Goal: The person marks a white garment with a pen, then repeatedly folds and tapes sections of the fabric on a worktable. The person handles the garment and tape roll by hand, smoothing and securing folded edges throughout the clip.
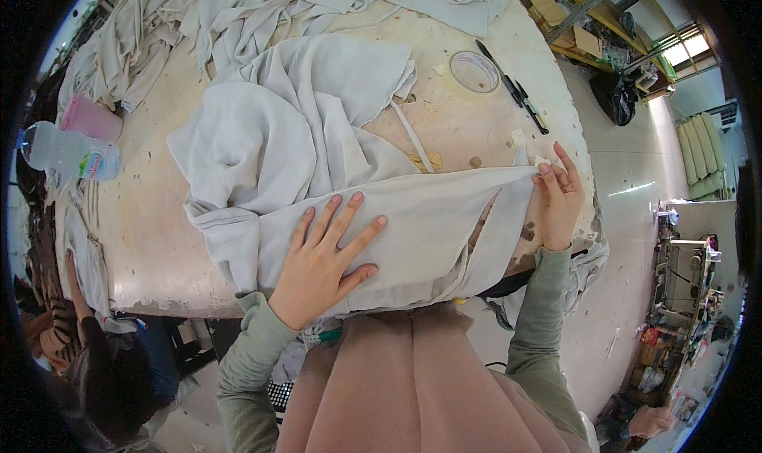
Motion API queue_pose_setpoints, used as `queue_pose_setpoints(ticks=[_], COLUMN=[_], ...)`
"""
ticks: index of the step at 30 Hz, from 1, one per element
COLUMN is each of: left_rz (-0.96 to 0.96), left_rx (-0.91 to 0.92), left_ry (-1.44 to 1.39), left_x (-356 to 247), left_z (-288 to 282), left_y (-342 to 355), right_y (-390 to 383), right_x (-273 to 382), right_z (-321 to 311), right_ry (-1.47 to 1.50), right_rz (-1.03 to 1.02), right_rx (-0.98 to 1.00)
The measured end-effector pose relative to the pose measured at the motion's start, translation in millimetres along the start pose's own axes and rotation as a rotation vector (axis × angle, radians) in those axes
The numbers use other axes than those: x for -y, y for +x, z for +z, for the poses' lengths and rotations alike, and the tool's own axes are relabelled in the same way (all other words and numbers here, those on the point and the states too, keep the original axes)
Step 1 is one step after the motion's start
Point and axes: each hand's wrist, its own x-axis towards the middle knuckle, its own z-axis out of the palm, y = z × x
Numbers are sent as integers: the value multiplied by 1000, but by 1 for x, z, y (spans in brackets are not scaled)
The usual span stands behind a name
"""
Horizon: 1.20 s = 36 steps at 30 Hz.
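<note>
A pale grey-white garment [413, 223] is spread along the near edge of the table, its upper part bunched in soft folds to the left. Flat on the cloth rests my left hand [329, 251], fingers spread and holding nothing. At the garment's right end, my right hand [559, 191] pinches the cloth's corner between thumb and fingers. A slit-like gap in the fabric lies between my hands, and the tabletop shows through it. A narrow strip of the same cloth [413, 138] sticks out above the folded edge.
Beyond the garment lie a tape roll [474, 72] and two pens [516, 88]. More pale cloth [302, 5] is heaped along the far side. A plastic bottle [75, 151] and a pink cup [93, 118] stand at left. Another person's arm [77, 282] shows at lower left; shelves [595, 17] stand far right.
</note>
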Motion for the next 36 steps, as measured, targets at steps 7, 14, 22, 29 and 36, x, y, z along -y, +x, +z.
queue_pose_setpoints(ticks=[7,14,22,29,36], left_rz=[-9,185,13,-83,-71], left_rx=[-94,-71,236,173,40], left_ry=[-309,-292,-979,-1203,-1195], left_x=[6,21,5,-5,-14], left_z=[-31,-31,-13,-52,-68], left_y=[13,77,147,115,95], right_y=[0,-3,-8,-14,-28], right_x=[-2,7,44,78,102], right_z=[-1,6,11,10,19], right_ry=[-6,-24,102,216,225], right_rz=[17,-49,-220,-244,-316], right_rx=[12,-46,-69,-107,-111])
